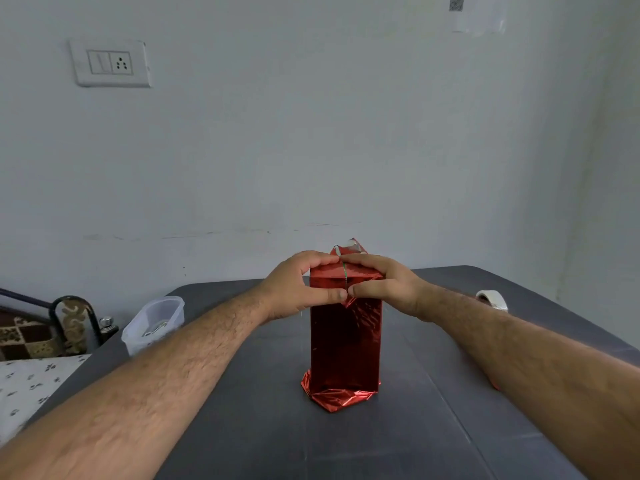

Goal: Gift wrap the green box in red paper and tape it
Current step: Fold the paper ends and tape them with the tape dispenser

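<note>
A tall box wrapped in shiny red paper (345,344) stands upright in the middle of the dark grey table (263,427). A thin green sliver of the box (344,270) shows at the seam on top. My left hand (298,287) and my right hand (384,285) meet at the upper end; fingers lie over the folded top flaps, and both thumbs press the front of the paper just below the edge. A loose red flap (349,247) sticks up behind the fingers. At the base the paper is crumpled and folded under.
A roll of clear tape (493,299) lies on the table at the right, behind my right forearm. A translucent plastic tub (154,323) sits at the left edge. A bed with patterned fabric (31,379) is beyond the table's left side. A wall stands close behind.
</note>
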The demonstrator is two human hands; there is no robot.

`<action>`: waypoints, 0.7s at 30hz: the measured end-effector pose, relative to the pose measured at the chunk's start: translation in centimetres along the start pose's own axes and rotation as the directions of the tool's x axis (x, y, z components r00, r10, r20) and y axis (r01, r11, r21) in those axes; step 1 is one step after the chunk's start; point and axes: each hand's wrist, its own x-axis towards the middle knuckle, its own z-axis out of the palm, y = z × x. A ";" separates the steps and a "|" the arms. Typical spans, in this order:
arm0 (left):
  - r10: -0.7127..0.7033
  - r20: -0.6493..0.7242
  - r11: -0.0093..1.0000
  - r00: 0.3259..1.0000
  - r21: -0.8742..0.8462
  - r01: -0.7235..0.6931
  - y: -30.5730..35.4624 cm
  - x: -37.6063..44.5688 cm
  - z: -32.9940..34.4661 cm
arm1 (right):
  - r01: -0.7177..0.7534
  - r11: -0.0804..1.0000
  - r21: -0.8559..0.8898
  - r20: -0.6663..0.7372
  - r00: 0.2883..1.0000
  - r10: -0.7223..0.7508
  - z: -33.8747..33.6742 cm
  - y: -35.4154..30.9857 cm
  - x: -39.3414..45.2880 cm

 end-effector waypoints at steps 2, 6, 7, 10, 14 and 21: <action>-0.021 0.010 1.000 1.000 0.019 0.021 0.1 -0.4 0.2 | 0.016 0.999 -0.051 -0.025 1.000 -0.017 0.0 0.0 0.0; 0.002 0.005 1.000 1.000 0.031 -0.002 0.6 -1.0 -0.3 | 0.100 0.990 -0.102 -0.091 0.990 -0.110 -0.1 -0.6 -1.0; 0.015 -0.007 1.000 1.000 0.024 -0.015 0.9 -1.1 -0.5 | 0.114 0.986 -0.124 -0.104 0.986 -0.127 -0.2 -0.7 -1.2; 0.054 -0.066 0.999 0.996 0.007 -0.053 2.5 -1.6 -1.1 | 0.117 0.990 -0.081 -0.146 0.981 -0.128 -0.7 -1.2 -2.3; 0.227 -0.203 0.974 0.953 0.074 -0.216 5.3 -1.9 -0.6 | 0.124 0.991 0.055 -0.321 0.942 -0.100 -1.6 -1.7 -3.7; 0.622 -0.167 0.737 0.765 0.454 -0.500 10.3 -1.8 4.6 | -0.243 0.968 -0.068 -0.665 0.734 0.138 -7.1 1.6 -7.7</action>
